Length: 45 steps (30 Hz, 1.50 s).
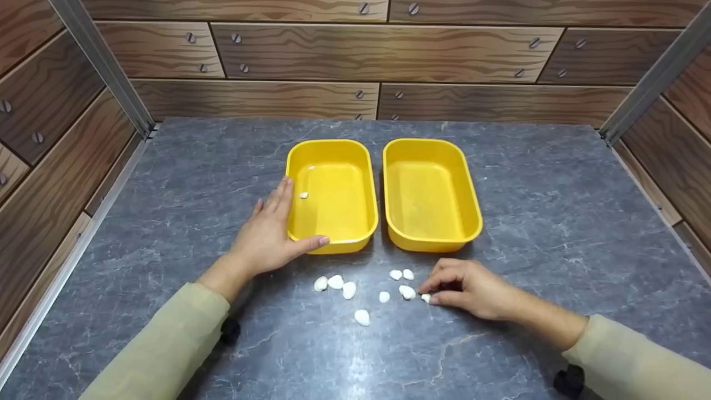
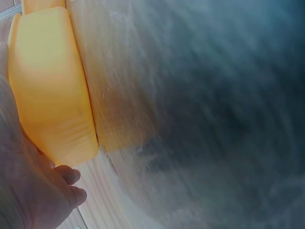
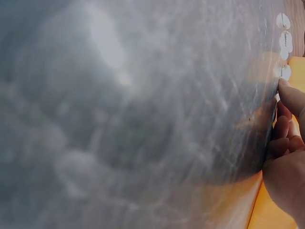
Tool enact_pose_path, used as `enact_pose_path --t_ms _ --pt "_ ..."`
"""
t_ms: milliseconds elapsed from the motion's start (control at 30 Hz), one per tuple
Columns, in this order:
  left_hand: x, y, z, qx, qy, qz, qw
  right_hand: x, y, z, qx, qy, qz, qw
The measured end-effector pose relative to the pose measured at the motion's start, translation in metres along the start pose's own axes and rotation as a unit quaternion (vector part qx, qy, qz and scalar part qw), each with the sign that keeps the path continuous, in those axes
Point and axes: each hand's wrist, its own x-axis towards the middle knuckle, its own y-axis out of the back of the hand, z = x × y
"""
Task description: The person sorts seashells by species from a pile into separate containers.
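Observation:
My left hand [image 1: 264,233] lies against the near left corner of the left yellow plastic bin [image 1: 333,247]. Its straight fingers run along the side, and the thumb rests on the near rim. One small white shell [image 1: 304,195] is inside that bin. On the table, my right hand [image 1: 472,289] pinches a white seashell [image 1: 426,298] between thumb and fingertips. Just left of it lies another shell [image 1: 407,292], with several more white shells [image 1: 349,290] scattered in front of the bins. In the right wrist view the thumb [image 3: 291,98] hides most of the pinched shell.
A second yellow bin [image 1: 433,244] stands right of the first, a narrow gap between them; no shells show inside. The dark marbled table [image 1: 555,222] is enclosed by wood-patterned walls [image 1: 383,53] at the back and sides, with metal posts at the corners.

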Motion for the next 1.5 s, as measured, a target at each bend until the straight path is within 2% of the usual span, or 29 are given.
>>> enact_pose_path --t_ms 267,667,1033,1367,1500 --pt "0.000 0.001 0.000 -0.006 0.007 -0.003 1.0000 0.002 0.001 0.001 -0.018 -0.007 -0.005 0.9998" --pt "0.002 0.001 0.000 -0.001 0.002 0.001 1.0000 0.002 0.002 0.001 -0.030 0.045 0.015 0.9984" --pt "0.002 0.001 -0.001 0.001 -0.003 0.005 1.0000 0.003 0.003 -0.005 -0.071 0.072 0.000 0.9949" --pt "0.001 0.000 0.000 0.001 -0.001 0.000 1.0000 0.001 0.002 -0.011 -0.088 0.070 0.000 0.9937" --pt "0.001 0.000 -0.001 0.000 -0.003 0.000 1.0000 -0.001 0.001 -0.013 -0.079 0.056 0.006 0.9953"
